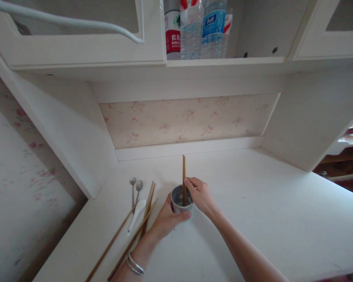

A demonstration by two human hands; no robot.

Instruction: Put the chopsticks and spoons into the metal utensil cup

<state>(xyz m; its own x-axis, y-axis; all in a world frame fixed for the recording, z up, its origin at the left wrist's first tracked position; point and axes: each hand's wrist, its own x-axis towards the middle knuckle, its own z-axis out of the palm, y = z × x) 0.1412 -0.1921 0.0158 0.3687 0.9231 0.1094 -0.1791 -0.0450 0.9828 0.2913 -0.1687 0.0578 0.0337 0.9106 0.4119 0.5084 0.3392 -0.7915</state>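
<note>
My left hand (170, 217) is wrapped around a grey metal utensil holder (181, 209) with holes in its bottom. Pinched in my right hand (200, 192) is a pair of wooden chopsticks (184, 168), upright, their lower ends inside the holder. To the left of the holder, several more chopsticks (110, 244) lie loosely on the white counter, some partly behind my left forearm. Among them rest a white soup spoon (137, 215) and two long-handled metal spoons (139, 185).
The white counter (253, 219) extends to the right under a cabinet. Plastic bottles (213, 31) stand on the open shelf above. A white cabinet door (91, 51) hangs at upper left, with side panels (306, 113) bounding the nook.
</note>
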